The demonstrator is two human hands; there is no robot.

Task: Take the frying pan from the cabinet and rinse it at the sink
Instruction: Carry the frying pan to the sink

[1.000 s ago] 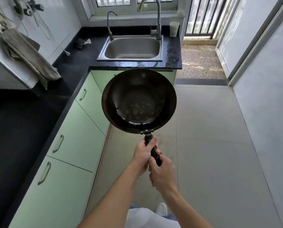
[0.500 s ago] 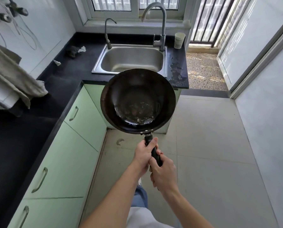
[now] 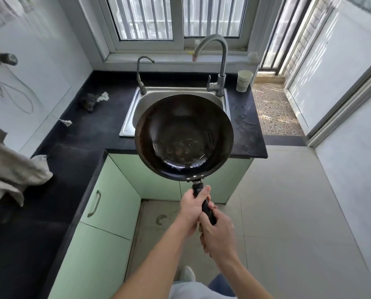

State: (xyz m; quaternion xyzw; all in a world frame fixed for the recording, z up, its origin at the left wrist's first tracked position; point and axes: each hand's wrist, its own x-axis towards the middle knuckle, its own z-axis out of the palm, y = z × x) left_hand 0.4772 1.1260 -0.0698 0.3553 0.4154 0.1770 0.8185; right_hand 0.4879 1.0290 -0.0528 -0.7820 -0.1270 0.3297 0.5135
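Note:
I hold a dark, round frying pan (image 3: 183, 137) out in front of me by its black handle. My left hand (image 3: 192, 209) grips the handle close to the pan, and my right hand (image 3: 218, 234) grips it just behind. The pan hangs in the air over the front edge of the steel sink (image 3: 132, 113) and hides most of the basin. Its inside looks stained with residue. A tall curved faucet (image 3: 220, 61) stands at the sink's back right, and a smaller tap (image 3: 140, 76) at its back left.
A black L-shaped counter (image 3: 76, 134) runs along the left wall and under the window, above green cabinets (image 3: 113, 197). A paper cup (image 3: 244, 80) stands right of the faucet. A crumpled rag (image 3: 91, 101) lies left of the sink. A towel (image 3: 9, 171) hangs at far left. Tiled floor (image 3: 288, 212) stretches to the right.
I have walked closer to the sink with the pan in both hands. The pan now overlaps the basin instead of hanging in front of the cabinets.

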